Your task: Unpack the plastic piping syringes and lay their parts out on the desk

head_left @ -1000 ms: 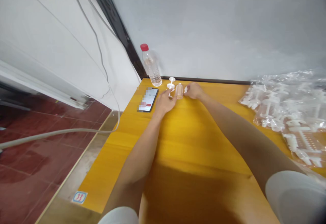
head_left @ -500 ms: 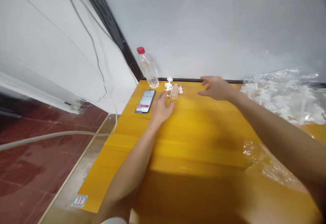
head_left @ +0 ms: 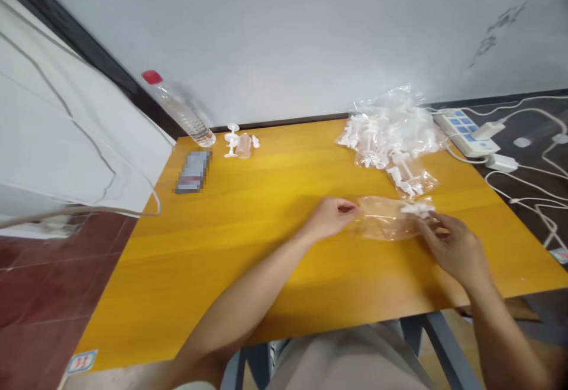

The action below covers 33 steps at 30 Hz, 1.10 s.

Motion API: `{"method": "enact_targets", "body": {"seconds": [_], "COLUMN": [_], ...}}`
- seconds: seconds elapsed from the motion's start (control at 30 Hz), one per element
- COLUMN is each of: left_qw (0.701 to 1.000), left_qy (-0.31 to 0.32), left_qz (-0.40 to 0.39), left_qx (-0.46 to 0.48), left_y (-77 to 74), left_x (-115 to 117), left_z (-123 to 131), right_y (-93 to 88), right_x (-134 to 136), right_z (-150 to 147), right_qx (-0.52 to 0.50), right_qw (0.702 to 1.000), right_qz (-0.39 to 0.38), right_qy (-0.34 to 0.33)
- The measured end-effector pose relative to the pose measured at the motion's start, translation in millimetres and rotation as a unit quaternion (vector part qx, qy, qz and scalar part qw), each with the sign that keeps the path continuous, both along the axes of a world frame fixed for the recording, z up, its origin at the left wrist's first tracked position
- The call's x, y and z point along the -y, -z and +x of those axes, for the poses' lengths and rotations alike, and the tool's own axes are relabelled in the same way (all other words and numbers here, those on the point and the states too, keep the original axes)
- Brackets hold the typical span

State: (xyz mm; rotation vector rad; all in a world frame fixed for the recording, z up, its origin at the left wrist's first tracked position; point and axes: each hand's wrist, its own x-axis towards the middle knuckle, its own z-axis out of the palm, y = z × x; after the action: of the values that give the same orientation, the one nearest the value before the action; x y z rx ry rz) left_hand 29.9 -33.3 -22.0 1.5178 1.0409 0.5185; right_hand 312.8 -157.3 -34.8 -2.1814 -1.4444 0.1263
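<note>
Both hands have shifted since half a second ago: the left hand has left the small group of parts at the back of the yellow wooden table, and the right hand, then raised over the table to the right of those parts, is now down near the front. The two hands are well apart, at opposite ends of a flat, clear plastic bag lying near the table's front edge. The left thumb and fingertips are pinched together on the bag's left end; the right thumb and fingers touch small white plastic pieces at its right end, but how firmly they close cannot be told. Just behind lies a heap of clear bags filled with white plastic parts, near a white power strip with blue sockets. At the back left, a white plastic piece with round discs, a clear plastic cylinder and a small white knobbed piece stand close together, near a clear red-capped water bottle and a dark-edged phone.
</note>
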Motion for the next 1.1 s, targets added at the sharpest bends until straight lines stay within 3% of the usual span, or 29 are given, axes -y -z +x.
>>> {"method": "enact_targets", "body": {"seconds": [0.13, 0.27, 0.33, 0.47, 0.6, 0.7, 0.87, 1.0, 1.1], "left_qw": [0.998, 0.986, 0.984, 0.986, 0.988, 0.994, 0.997, 0.988, 0.974], "left_qy": [-0.034, -0.108, -0.105, -0.059, -0.065, -0.054, -0.04, -0.107, -0.136], "left_qz": [-0.038, -0.08, -0.099, -0.099, -0.085, -0.047, 0.068, 0.107, 0.162], "left_qx": [0.046, 0.093, 0.106, 0.119, 0.112, 0.079, 0.016, -0.004, -0.077], "left_y": [6.2, 7.7, 8.2, 9.9, 9.3, 5.6, -0.8, 3.1, 11.6], "left_x": [14.1, 20.0, 19.7, 13.3, 3.0, -1.7, 0.4, 1.5, 1.9], "left_z": [-15.7, -54.8, -67.4, -77.6, -94.6, -110.8, -115.8, -108.6, -107.9], "right_y": [2.8, 3.8, 3.2, -8.0, -23.2, -26.3, -13.3, -3.4, -0.6], "right_x": [-12.9, -32.8, -44.5, -65.8, -79.3, -86.2, -94.1, -96.8, -97.0], "right_z": [-26.2, -29.5, -30.7, -49.5, -74.2, -82.6, -83.0, -83.2, -83.7], "right_qx": [-0.155, -0.112, -0.162, -0.343, -0.438, -0.45, -0.431, -0.436, -0.443], "right_qw": [0.987, 0.993, 0.987, 0.938, 0.897, 0.887, 0.895, 0.894, 0.891], "right_qz": [0.02, 0.021, -0.022, -0.048, 0.033, 0.071, 0.057, 0.047, 0.05], "right_qy": [-0.029, 0.0, 0.005, -0.018, -0.048, -0.076, -0.098, -0.09, -0.085]}}
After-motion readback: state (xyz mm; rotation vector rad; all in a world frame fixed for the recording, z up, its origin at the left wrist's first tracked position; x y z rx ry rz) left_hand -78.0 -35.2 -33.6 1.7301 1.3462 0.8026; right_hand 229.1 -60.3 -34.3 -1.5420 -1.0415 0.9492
